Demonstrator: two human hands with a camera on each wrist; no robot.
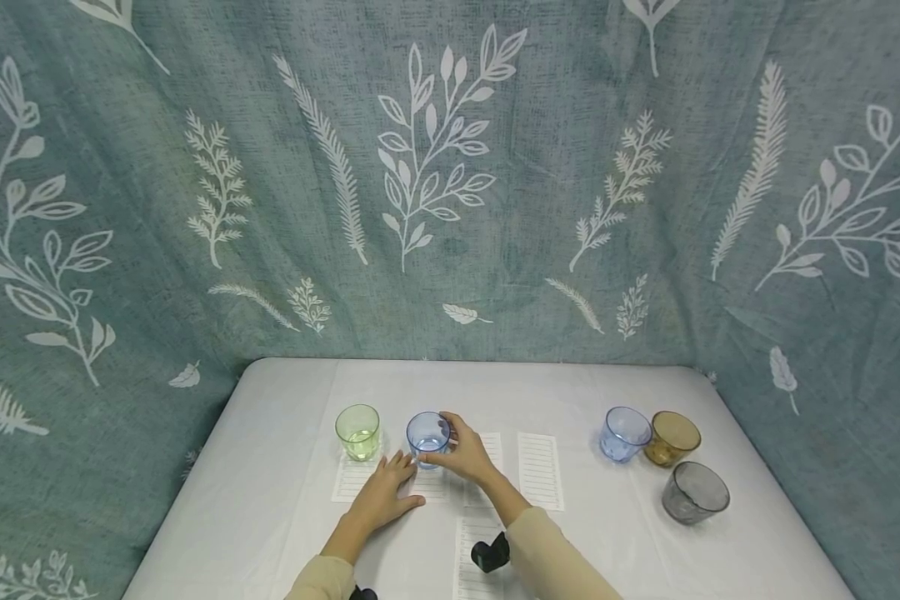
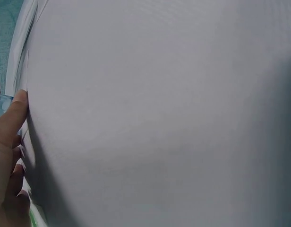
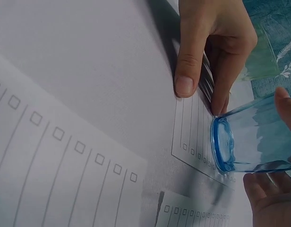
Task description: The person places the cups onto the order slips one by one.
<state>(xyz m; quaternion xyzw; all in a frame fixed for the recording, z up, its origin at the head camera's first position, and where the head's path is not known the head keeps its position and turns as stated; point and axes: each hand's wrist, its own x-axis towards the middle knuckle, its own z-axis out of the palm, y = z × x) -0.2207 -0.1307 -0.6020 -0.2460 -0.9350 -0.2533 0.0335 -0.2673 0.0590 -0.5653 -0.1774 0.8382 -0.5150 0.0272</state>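
The right hand grips a blue glass between thumb and fingers, apparently to keep it upright at the far end of a lined sheet. The left hand holds nothing, its fingers reaching beside the glass, perhaps to steady the paper. A green glass stands at a neighbouring sheet, seemingly matched to it; 3 others, pale blue, amber and grey, sit apart on the surface, likely for elbow room

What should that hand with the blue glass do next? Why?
I'd say the right hand should gently settle the blue glass and let go: its base is at the end of a paper slip, much like the green glass nearby.
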